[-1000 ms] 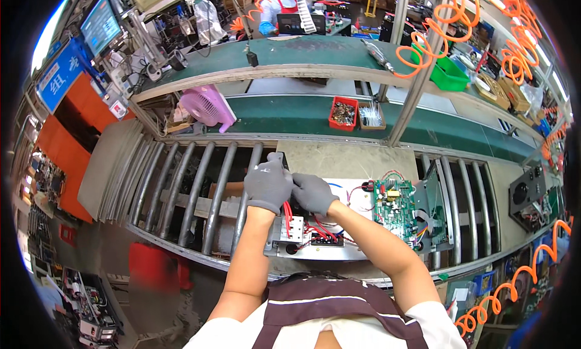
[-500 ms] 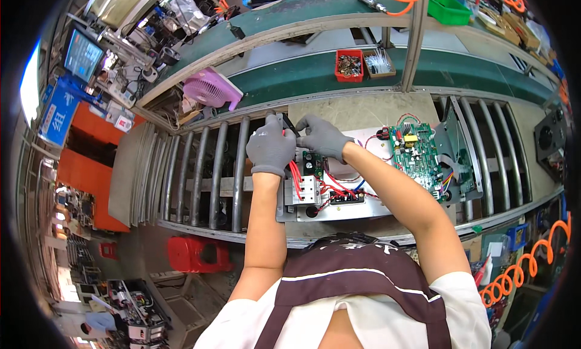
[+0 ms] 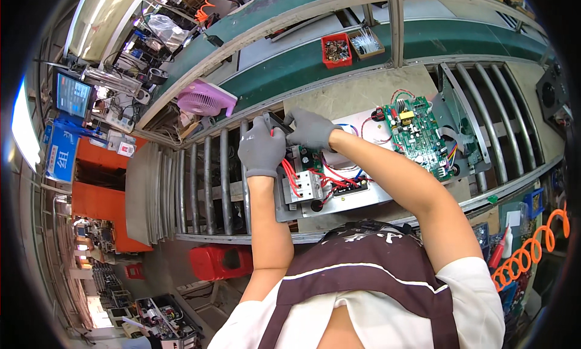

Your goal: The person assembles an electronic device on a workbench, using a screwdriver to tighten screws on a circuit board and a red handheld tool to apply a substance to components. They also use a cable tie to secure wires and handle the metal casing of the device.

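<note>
Both hands wear grey gloves and work close together at the far left corner of a metal chassis plate [image 3: 278,210]. My left hand [image 3: 262,148] is closed, a bit of red wire showing at its fingers; red wires [image 3: 289,176] run from beneath it to a white circuit breaker [image 3: 301,187]. My right hand [image 3: 307,131] is bent inward beside it, fingertips closed at a black block-shaped part [image 3: 275,121] between the hands. What the right fingertips grip is hidden. Toward the right of the plate lies a green circuit board [image 3: 417,134] with several components and coloured wires.
The chassis rests on a roller conveyor [image 3: 209,185]. Behind it stand a pink fan [image 3: 206,99], a red bin of small parts [image 3: 336,50] and a metal post [image 3: 396,28]. A red stool [image 3: 221,261] is below left; an orange coiled hose [image 3: 532,252] hangs at right.
The view has shifted and turned slightly, so the chassis and bench appear displaced. Both hands stay at the same corner, and the right hand has drawn a little closer to the left.
</note>
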The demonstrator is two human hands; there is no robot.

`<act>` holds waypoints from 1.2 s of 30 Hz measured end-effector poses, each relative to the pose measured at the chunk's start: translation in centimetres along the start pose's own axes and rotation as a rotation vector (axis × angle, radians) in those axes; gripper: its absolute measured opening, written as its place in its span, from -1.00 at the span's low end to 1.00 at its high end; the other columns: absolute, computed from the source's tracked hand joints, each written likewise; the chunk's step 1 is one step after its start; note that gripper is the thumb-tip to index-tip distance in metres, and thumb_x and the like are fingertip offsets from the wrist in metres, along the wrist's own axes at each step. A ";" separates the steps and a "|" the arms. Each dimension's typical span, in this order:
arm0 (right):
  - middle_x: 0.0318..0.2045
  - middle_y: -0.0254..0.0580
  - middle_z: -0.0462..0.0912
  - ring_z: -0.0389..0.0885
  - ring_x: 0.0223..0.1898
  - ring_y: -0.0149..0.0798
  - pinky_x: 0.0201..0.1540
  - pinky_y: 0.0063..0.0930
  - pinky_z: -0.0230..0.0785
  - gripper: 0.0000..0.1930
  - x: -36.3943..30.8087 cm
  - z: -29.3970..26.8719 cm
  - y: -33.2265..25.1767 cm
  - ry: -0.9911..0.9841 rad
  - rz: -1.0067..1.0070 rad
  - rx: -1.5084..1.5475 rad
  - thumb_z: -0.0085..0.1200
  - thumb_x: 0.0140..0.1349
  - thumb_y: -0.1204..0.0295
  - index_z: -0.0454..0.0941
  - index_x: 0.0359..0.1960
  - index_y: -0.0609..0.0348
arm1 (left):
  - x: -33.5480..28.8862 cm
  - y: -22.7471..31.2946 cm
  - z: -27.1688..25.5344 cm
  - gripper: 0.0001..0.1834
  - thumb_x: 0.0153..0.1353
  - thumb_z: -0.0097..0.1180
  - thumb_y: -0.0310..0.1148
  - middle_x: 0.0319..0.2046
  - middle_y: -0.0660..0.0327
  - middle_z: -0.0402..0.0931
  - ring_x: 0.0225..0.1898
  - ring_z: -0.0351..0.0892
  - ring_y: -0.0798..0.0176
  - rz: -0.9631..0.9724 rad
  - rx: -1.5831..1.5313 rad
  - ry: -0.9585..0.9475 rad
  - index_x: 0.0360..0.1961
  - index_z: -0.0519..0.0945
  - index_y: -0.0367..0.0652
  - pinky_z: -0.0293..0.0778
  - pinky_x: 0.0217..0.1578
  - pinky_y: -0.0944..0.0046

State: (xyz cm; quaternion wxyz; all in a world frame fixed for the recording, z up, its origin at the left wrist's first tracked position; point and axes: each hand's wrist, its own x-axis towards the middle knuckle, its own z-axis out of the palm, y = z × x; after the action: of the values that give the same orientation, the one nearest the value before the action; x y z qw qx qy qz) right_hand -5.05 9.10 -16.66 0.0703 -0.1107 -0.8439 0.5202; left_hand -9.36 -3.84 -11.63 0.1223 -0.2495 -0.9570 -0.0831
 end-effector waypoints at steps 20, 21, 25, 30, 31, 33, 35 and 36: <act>-0.37 0.09 0.56 0.63 -0.44 -0.20 -0.45 -0.45 0.55 -0.75 -2.0 -2.3 -1.4 -0.099 0.232 0.873 -0.18 0.26 0.59 0.34 -0.06 0.48 | 0.1 0.5 -0.2 -0.71 0.01 0.00 -0.22 -0.34 -0.05 0.53 -0.28 0.55 -0.14 -0.021 0.004 -0.045 -0.36 0.45 -0.24 0.47 -0.28 -0.05; -0.37 0.05 0.57 0.62 -0.46 -0.22 -0.46 -0.46 0.54 -0.76 -2.3 -2.2 -1.3 -0.101 0.192 0.758 -0.16 0.26 0.58 0.35 -0.06 0.44 | 0.1 0.7 -0.1 -0.71 0.01 0.00 -0.22 -0.33 -0.05 0.52 -0.27 0.55 -0.14 -0.012 0.001 -0.042 -0.35 0.45 -0.24 0.47 -0.28 -0.05; -0.46 -0.08 0.62 0.62 -0.43 -0.16 -0.37 -0.34 0.48 -0.83 -2.7 -1.2 -1.2 -0.015 -0.054 0.132 0.08 0.08 0.41 0.56 -0.30 0.20 | 0.0 0.2 -0.2 -0.70 0.00 0.00 -0.22 -0.28 -0.06 0.50 -0.26 0.54 -0.14 -0.012 0.002 -0.018 -0.34 0.46 -0.23 0.47 -0.28 -0.05; -0.46 -0.11 0.63 0.60 -0.36 -0.07 -0.24 -0.27 0.42 -0.82 -2.4 0.4 -0.2 -0.025 -0.142 -0.131 0.17 -0.12 0.32 0.65 -0.42 0.00 | 0.2 0.1 0.1 -0.70 0.00 0.00 -0.22 -0.27 -0.08 0.49 -0.25 0.54 -0.15 0.003 -0.011 -0.003 -0.33 0.46 -0.23 0.47 -0.27 -0.05; -0.45 -0.12 0.65 0.61 -0.43 -0.17 -0.30 -0.38 0.42 -0.79 -2.7 0.4 -0.3 -0.045 -0.153 -0.120 0.15 -0.05 0.34 0.65 -0.35 0.06 | 0.1 0.1 0.0 -0.70 0.00 0.00 -0.22 -0.29 -0.08 0.50 -0.26 0.54 -0.16 -0.004 -0.016 -0.006 -0.33 0.47 -0.23 0.47 -0.26 -0.05; -0.46 -0.13 0.65 0.61 -0.45 -0.20 -0.32 -0.41 0.42 -0.81 -2.7 0.8 0.0 -0.021 -0.148 -0.036 0.16 -0.06 0.39 0.63 -0.36 0.11 | -0.1 0.1 -0.1 -0.70 0.00 0.00 -0.22 -0.33 -0.09 0.52 -0.27 0.55 -0.17 -0.020 -0.021 -0.019 -0.33 0.47 -0.23 0.47 -0.26 -0.06; -0.49 -0.14 0.64 0.61 -0.47 -0.25 -0.34 -0.44 0.42 -0.83 -2.7 0.9 0.0 0.008 -0.131 0.056 0.17 -0.07 0.44 0.62 -0.39 0.16 | 0.0 0.6 -0.4 -0.71 0.00 0.00 -0.22 -0.38 -0.10 0.54 -0.29 0.56 -0.18 -0.029 -0.021 -0.039 -0.33 0.47 -0.22 0.47 -0.27 -0.06; -0.50 -0.15 0.64 0.61 -0.47 -0.27 -0.35 -0.45 0.42 -0.84 -2.7 0.9 -0.1 0.022 -0.117 0.105 0.17 -0.08 0.47 0.61 -0.40 0.19 | 0.0 0.6 -0.4 -0.71 0.00 0.00 -0.22 -0.40 -0.11 0.55 -0.30 0.56 -0.18 -0.031 -0.018 -0.034 -0.33 0.47 -0.21 0.48 -0.27 -0.06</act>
State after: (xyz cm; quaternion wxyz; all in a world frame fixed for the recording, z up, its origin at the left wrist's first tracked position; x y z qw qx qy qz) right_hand -2.66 7.58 -17.02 0.1155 -0.0631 -0.8198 0.5573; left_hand -8.96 -3.40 -11.16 0.1023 -0.2371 -0.9619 -0.0893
